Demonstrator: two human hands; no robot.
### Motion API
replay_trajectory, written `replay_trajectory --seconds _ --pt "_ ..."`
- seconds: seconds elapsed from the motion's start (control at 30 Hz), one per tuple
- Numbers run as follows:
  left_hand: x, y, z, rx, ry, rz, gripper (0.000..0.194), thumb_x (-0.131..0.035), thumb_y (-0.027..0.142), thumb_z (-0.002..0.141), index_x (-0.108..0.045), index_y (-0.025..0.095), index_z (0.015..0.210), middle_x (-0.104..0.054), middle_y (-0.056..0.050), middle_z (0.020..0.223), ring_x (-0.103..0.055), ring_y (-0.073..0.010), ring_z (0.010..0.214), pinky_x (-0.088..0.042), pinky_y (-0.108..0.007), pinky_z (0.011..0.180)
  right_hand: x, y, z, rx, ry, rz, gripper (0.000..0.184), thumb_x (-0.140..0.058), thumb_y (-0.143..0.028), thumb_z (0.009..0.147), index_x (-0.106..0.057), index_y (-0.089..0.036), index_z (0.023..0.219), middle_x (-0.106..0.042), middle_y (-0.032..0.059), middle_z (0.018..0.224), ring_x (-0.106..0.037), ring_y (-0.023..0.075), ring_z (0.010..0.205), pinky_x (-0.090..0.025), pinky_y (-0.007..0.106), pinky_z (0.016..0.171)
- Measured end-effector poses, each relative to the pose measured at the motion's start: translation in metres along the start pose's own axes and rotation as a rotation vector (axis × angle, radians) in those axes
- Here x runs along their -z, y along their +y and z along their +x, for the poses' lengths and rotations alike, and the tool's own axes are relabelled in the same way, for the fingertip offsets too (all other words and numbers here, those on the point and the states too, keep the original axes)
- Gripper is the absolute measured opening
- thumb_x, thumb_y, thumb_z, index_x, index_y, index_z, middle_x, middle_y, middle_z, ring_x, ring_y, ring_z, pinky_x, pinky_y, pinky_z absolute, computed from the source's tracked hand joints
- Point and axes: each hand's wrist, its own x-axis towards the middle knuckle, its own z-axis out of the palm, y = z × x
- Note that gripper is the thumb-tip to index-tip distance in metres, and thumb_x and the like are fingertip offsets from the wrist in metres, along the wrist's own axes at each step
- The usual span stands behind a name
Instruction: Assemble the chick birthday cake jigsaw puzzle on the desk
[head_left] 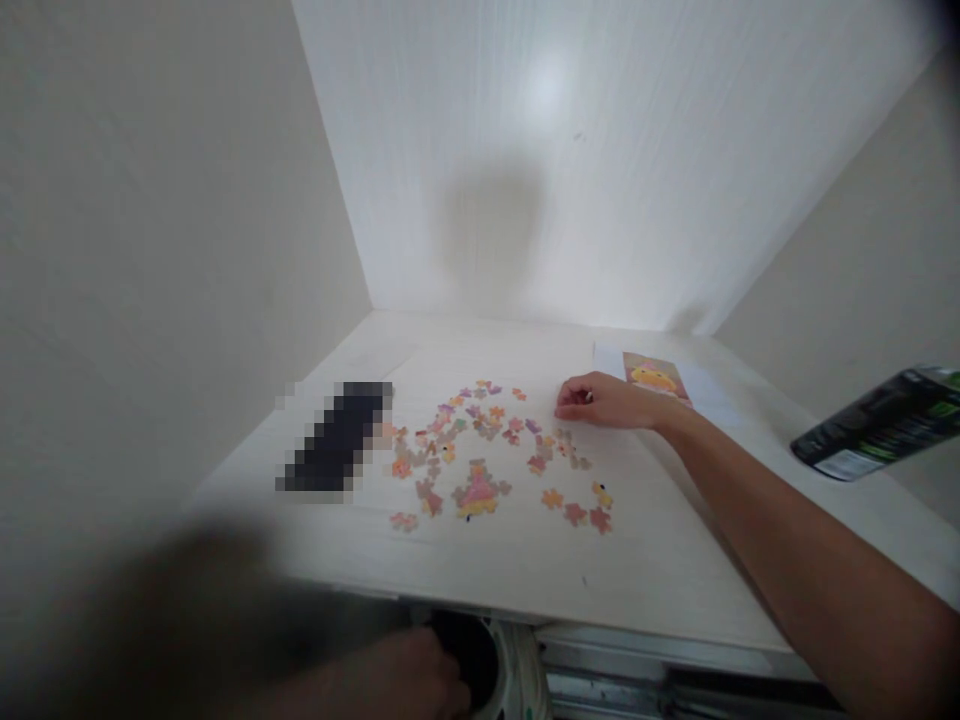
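Many loose jigsaw puzzle pieces (514, 432) lie scattered over the white tabletop, in pink, orange, purple and grey. Several of them form a small joined cluster (478, 490) with a pink and yellow picture, near the front. My right hand (589, 400) rests on the table just right of the scattered pieces, its fingers curled together; whatever is in them, if anything, is hidden. Low in the view, below the table's front edge, my left hand (427, 675) is dim and blurred, and its finger positions are unclear.
A sheet with a printed yellow picture (652, 375) lies behind my right forearm. A dark can with green marks (877, 425) is at the far right. A dark, pixelated rectangular object (337, 440) lies left of the pieces. Pale walls (562, 220) enclose the table.
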Motion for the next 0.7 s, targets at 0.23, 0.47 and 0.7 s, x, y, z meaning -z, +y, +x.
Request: replay_trajectory --seconds 0.23,0.47,0.7 --pt "-0.017 -0.010 0.012 0.186 -0.020 -0.182 0.022 -0.072 0.031 0.076 -0.054 0.021 0.068 -0.062 0.003 0.066 -0.057 -0.0146 0.056 -0.038 -0.032 0.049 0.002 -0.015 -0.009 0.030 -0.113 0.045 0.030 -0.067 -0.043 0.078 -0.072 -0.021 0.098 -0.068 0.0049 0.083 -0.058 0.0185 0.073 -0.044 0.029 0.065" --pt "-0.028 -0.007 0.013 0.215 -0.006 -0.221 0.026 -0.073 0.031 0.073 -0.050 0.022 0.062 -0.058 0.005 0.059 -0.053 -0.0147 0.050 -0.037 -0.034 0.045 -0.014 -0.035 -0.009 0.028 -0.082 0.098 0.029 -0.065 -0.043 0.081 -0.073 -0.023 0.100 -0.068 0.0044 0.081 -0.059 0.0185 0.072 -0.045 0.029 0.063" --pt "-0.021 -0.005 0.014 0.191 0.024 -0.130 0.029 -0.072 0.027 0.070 -0.045 0.021 0.061 -0.058 0.004 0.058 -0.053 -0.0159 0.047 -0.030 -0.036 0.042 -0.021 -0.034 -0.007 0.012 -0.045 0.141 0.028 -0.062 -0.048 0.085 -0.073 -0.023 0.093 -0.070 0.0035 0.078 -0.059 0.0178 0.069 -0.045 0.030 0.062"
